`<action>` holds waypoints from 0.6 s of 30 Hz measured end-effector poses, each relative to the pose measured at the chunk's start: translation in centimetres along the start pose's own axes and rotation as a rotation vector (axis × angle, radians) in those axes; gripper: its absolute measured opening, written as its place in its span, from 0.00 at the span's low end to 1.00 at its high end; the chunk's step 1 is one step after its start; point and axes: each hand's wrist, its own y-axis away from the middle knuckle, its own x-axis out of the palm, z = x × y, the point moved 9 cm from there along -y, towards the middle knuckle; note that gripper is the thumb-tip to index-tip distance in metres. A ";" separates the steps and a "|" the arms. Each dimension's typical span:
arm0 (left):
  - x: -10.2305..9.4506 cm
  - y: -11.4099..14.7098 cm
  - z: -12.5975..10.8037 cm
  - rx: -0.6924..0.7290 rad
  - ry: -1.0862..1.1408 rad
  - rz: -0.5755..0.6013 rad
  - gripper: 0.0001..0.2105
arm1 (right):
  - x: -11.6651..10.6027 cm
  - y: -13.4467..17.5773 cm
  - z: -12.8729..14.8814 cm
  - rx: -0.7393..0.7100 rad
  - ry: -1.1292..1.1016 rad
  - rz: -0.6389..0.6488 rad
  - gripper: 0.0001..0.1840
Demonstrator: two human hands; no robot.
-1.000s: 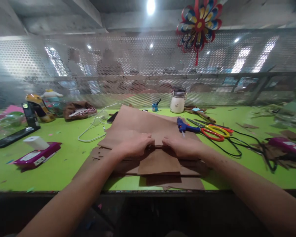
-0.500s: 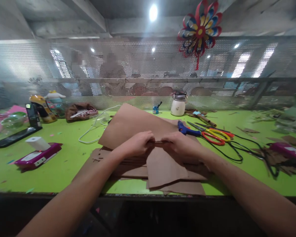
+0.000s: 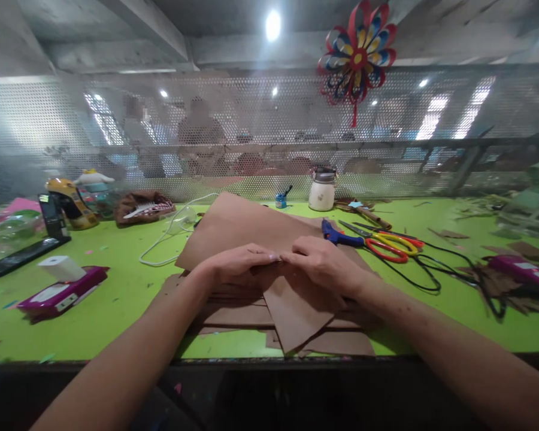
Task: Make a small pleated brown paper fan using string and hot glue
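Paper piece (image 3: 299, 311), brown and kraft-looking, is what I've got in both hands on my remote feed. The left hand (image 3: 240, 263) and right hand (image 3: 326, 263) meet at its far edge, practically touching, and I'd call both pinched closed on it. The rest slopes down on the near side of the grip, one corner pointing at the front of the green table (image 3: 121, 323), over a stack of brown sheets (image 3: 233, 314). A bigger brown sheet (image 3: 233, 221) lies just beyond the grip, with a blue glue gun (image 3: 344, 236) and scissors (image 3: 397, 242) off to its right.

Looks to me like that edge is being worked bit by bit. I'd go with small, even pinches, same pressure from both sides, and leave the loose part slack so it doesn't twist or crease crooked.

What I can't make out: the pinched edge is covered, so folded, rolled or just held, no idea. Left forearm (image 3: 153, 329) blocks part of the stack too, so no sheet count from me.
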 end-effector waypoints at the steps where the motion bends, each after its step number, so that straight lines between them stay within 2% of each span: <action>1: -0.1 0.1 0.2 -0.014 0.027 -0.012 0.18 | -0.2 0.0 0.1 -0.013 -0.007 -0.017 0.14; 7: 0.7 -0.2 0.9 -0.024 0.191 -0.035 0.15 | 0.0 0.1 0.0 -0.021 -0.052 -0.038 0.17; 10: 1.3 -0.3 1.1 -0.031 0.274 -0.010 0.16 | 0.2 0.1 -0.5 0.038 -0.142 -0.028 0.16; 13: 1.5 -0.4 0.7 -0.013 0.287 0.005 0.16 | 0.1 0.2 -1.5 0.128 -0.410 -0.012 0.14; 16: 1.2 -0.3 0.4 0.001 0.174 0.004 0.16 | 0.7 0.3 -2.8 0.225 -0.715 0.073 0.16; 18: 1.1 -0.3 0.2 -0.002 0.082 0.002 0.18 | 1.3 0.6 -4.2 0.344 -0.846 0.118 0.18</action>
